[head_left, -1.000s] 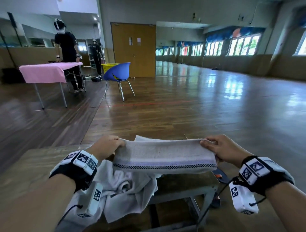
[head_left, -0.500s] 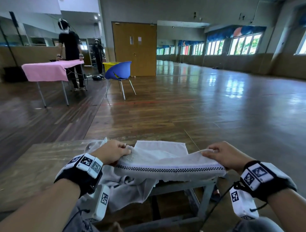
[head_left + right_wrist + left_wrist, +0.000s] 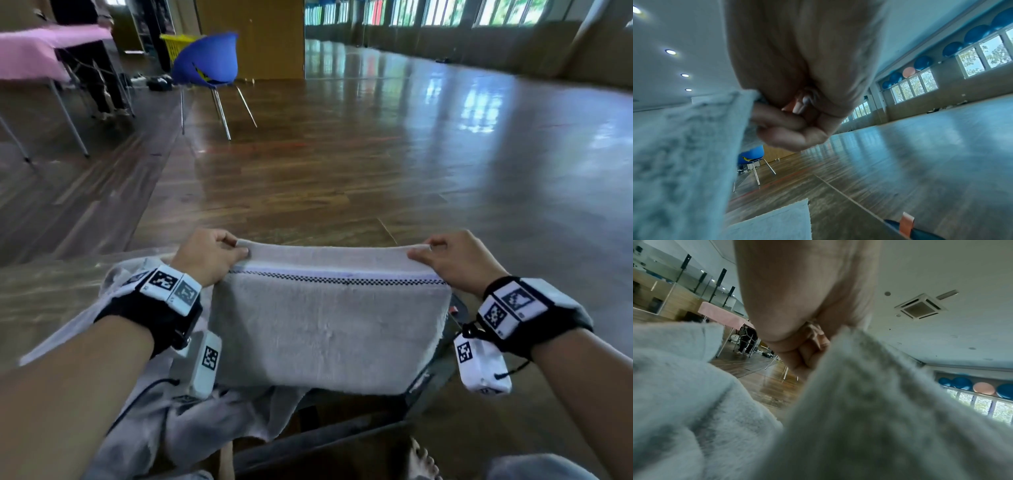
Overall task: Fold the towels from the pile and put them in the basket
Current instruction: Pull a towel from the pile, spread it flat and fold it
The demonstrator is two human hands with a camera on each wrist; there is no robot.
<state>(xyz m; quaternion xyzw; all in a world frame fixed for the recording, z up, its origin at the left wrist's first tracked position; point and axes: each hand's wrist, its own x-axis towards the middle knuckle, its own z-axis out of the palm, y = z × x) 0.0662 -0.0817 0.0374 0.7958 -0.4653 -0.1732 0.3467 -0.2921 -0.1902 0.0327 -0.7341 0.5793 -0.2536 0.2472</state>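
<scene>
Towel (image 3: 329, 329) now hangs lower, raised off table (image 3: 51, 294); both hands keep pinching corners.

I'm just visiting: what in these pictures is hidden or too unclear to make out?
- Basket for the folded towel: a yellow basket shows behind the blue chair in the head view, mostly hidden; whether it is the one meant is unclear.
- Pile of towels: count hidden by the held towel and left hand.
- Right hand fingertips: hidden behind the towel edge.
- Wrist views: blurred cloth fills them.
</scene>
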